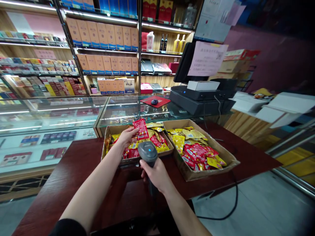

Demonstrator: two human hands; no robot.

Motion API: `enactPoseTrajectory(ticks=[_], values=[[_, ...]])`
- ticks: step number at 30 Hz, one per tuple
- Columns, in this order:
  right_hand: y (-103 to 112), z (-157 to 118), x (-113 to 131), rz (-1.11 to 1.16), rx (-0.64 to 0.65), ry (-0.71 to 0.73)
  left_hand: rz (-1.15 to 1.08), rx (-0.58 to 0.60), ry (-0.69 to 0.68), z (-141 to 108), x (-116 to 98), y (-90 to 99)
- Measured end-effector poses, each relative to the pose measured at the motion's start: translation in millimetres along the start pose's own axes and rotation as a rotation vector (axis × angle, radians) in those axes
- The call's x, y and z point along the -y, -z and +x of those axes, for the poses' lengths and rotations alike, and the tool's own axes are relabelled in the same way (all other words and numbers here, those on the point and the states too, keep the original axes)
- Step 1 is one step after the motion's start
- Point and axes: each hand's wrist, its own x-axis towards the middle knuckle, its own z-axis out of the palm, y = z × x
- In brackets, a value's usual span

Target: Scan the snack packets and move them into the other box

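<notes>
My left hand (pixel 128 137) pinches a red snack packet (pixel 141 128) by its edge, holding it above the left cardboard box (pixel 168 151). In my right hand (pixel 156 173) is a dark grey barcode scanner (pixel 148 151), gripped around the handle, with a small blue light on top. The scanner head is close below the red packet, and the two look apart. Red and yellow packets fill the left box. To its right, a second cardboard box (pixel 188 173) holds more red packets (pixel 199 153) and yellow packets (pixel 178 143).
Both boxes stand on a dark red wooden table (pixel 86 170). Behind it is a glass display counter (pixel 120 109) with a mouse (pixel 154 102) on a red mat. A monitor (pixel 185 62) and cash drawer (pixel 197 103) stand at right. A black cable (pixel 236 200) hangs over the table's right edge.
</notes>
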Motion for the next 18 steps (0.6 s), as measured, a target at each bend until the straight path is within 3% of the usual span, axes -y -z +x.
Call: enactPoseTrajectory(ticks=[6,18], values=[[4.7,-2.7,1.7,-0.003,-0.026,0.028,-0.014,-0.035,0.027,-0.8,-0.8,-0.7],[7.3,-4.4,-1.8,0.028,-0.021,0.047,-0.010,0.003,0.029,-1.0,0.8,0.0]])
